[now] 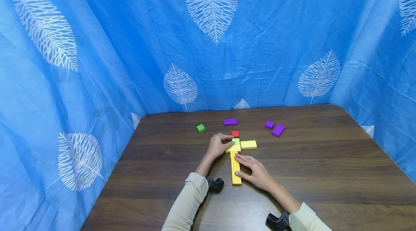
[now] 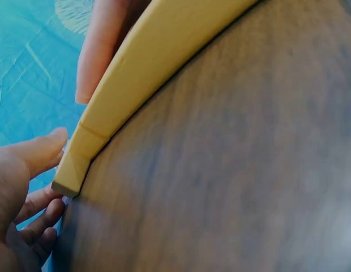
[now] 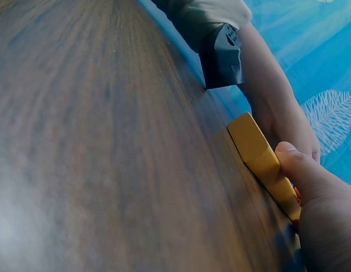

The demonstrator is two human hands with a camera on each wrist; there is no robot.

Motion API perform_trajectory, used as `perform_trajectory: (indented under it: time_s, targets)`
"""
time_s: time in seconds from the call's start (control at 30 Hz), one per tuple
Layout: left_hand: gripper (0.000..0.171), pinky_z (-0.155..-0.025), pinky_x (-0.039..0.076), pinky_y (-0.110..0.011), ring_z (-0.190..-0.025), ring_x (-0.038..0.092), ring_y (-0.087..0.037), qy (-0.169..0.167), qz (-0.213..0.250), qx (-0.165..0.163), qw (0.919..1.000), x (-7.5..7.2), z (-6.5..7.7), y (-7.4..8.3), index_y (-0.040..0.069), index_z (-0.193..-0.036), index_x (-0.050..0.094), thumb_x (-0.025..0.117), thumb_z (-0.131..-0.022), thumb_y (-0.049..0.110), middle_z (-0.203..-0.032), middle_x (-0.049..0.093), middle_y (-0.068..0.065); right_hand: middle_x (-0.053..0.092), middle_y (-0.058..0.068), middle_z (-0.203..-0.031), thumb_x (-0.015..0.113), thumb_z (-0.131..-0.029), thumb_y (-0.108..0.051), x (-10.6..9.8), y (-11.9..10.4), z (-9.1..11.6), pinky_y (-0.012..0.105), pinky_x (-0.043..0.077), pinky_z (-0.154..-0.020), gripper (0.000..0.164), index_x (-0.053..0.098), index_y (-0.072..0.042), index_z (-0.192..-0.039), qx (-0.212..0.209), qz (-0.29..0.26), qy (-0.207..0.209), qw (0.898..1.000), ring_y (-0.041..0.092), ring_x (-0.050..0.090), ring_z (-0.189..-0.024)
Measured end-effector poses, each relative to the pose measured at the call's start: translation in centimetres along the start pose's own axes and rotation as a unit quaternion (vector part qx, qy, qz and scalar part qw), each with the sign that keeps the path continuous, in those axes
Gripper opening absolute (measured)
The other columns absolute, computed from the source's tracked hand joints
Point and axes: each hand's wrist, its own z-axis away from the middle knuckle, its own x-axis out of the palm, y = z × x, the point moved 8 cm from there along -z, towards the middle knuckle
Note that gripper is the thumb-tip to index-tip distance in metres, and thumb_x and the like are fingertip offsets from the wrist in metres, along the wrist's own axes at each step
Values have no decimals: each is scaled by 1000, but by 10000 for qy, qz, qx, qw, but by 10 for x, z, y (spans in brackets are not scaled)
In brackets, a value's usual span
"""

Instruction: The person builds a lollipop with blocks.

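Observation:
Yellow blocks point(image 1: 235, 171) lie end to end in a column on the table, with a crosswise yellow block point(image 1: 234, 148) at its far end. Beyond that comes a light green block point(image 1: 235, 141), then a red block point(image 1: 235, 134). My left hand point(image 1: 219, 147) pinches the green block from the left, thumb at its near side and forefinger at its far side. My right hand point(image 1: 256, 174) rests against the column's right side with fingers extended. In the right wrist view, the right thumb point(image 3: 300, 164) touches the yellow block point(image 3: 257, 150).
Another yellow block point(image 1: 248, 145) extends right of the crosswise one. Farther back lie a loose green block point(image 1: 200, 128), a long purple block point(image 1: 230, 122) and two more purple blocks point(image 1: 278, 130). A blue leaf-patterned curtain point(image 1: 260, 43) hangs behind the wooden table point(image 1: 325, 173).

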Motion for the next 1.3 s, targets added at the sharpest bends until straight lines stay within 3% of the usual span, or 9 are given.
perform_trajectory:
  time_s: [0.2,0.57,0.83,1.3]
  targets:
    - [33,-74,48,-25,-86,60,-15,-27,339,-65,9994,-4,3,-6,10,-110,68,69,-83,29,-95,65,-2,49,5,-135,67,-83,-36,0,-1,0,49,38,-95,54,55,-8,-129,-74,32,46,10000,29,47,-120]
    - [35,-76,49,-26,-88,60,-16,-50,552,-85,9984,-10,7,-13,10,-113,66,69,-84,28,-98,64,-4,49,9,-135,67,-83,-37,0,0,0,47,40,-94,55,56,-7,-128,-92,24,44,9999,29,47,-120]
    - [35,-76,48,-25,-87,58,-12,-205,589,-55,9980,-10,10,-15,13,-112,67,72,-81,30,-97,63,0,50,9,-133,68,-82,-37,-1,1,0,47,41,-92,55,57,-7,-127,-134,38,114,9998,29,48,-119]
    - [36,-77,48,-26,-88,58,-13,-193,629,5,9978,-10,10,-15,12,-109,68,74,-79,29,-96,64,0,51,7,-133,69,-80,-40,-2,1,-2,46,41,-92,57,58,-9,-126,-49,95,86,9999,27,48,-119]
